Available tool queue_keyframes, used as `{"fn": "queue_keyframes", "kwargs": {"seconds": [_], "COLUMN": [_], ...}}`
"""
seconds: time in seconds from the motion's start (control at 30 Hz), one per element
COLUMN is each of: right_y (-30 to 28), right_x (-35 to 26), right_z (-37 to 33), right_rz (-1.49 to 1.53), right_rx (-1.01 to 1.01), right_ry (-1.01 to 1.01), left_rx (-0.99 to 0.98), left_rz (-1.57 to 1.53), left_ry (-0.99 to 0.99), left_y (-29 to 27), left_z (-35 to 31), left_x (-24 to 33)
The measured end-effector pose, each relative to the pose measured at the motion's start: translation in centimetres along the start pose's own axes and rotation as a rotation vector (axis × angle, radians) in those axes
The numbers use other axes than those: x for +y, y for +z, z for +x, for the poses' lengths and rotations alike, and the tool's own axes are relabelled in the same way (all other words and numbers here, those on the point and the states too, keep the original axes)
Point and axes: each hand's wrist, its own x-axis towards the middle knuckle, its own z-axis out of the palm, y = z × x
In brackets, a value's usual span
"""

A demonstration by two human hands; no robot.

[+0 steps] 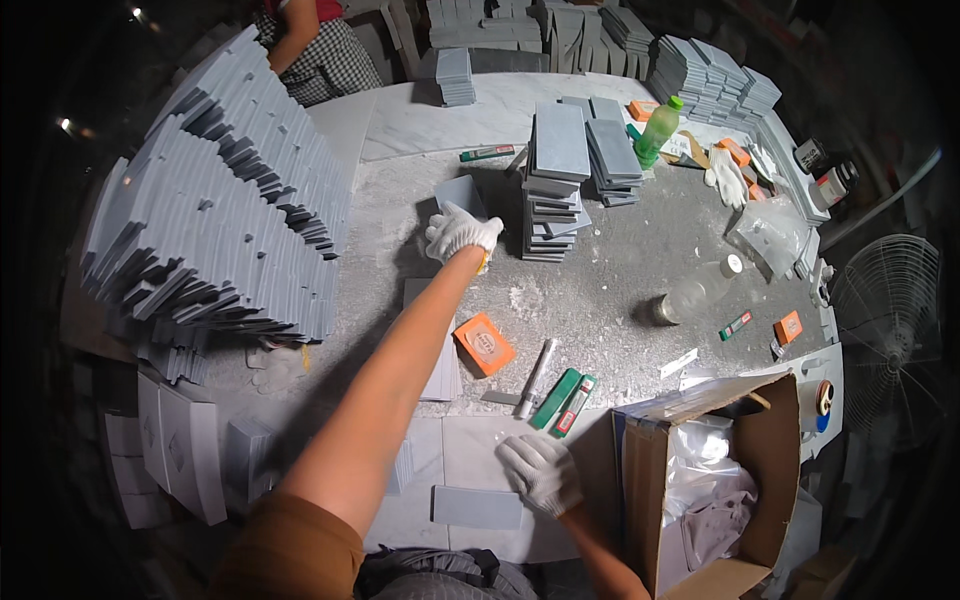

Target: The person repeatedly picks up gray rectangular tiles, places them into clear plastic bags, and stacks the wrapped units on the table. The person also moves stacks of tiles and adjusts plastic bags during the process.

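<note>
My left hand [463, 236], in a white knit glove, reaches far across the table. Its fingers are closed over the near end of a grey rectangular tile [460, 194], hiding that end. Just right of it rises an uneven stack of similar tiles [560, 150]. My right hand [541, 474], also gloved and a little blurred, hovers or rests palm down near the front edge, fingers loosely stretched with nothing visible in them. A single grey tile [478, 507] lies flat beside it. Just beyond are green-and-white slim boxes [572, 402] and a white marker-like stick [538, 378].
Tall rows of grey tiles [215, 200] crowd the left. An open cardboard box [640, 490] with plastic bags stands at right front. An orange box [484, 345], a clear bottle [697, 291] and a green bottle [658, 132] sit on the table. A fan [893, 330] stands right; another person [315, 50] works behind.
</note>
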Motion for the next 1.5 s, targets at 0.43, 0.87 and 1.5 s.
{"fn": "queue_keyframes", "kwargs": {"seconds": [0.43, 0.87, 1.5], "right_y": [-0.4, -0.7, 3.0], "right_x": [0.4, -1.2, 0.9], "right_z": [0.1, 0.6, -3.9], "right_rz": [-0.021, -0.004, -0.102], "right_rx": [-0.020, -0.042, 0.052], "right_ry": [0.012, -0.005, 0.032], "left_rx": [-0.075, -0.189, -0.521], "left_rz": [-0.148, 0.068, -0.166], "left_ry": [0.038, 0.380, 1.335], "left_y": [-0.2, -3.5, -11.4], "left_z": [3.4, -2.8, -25.0], "left_x": [-2.7, -27.0, -30.0]}}
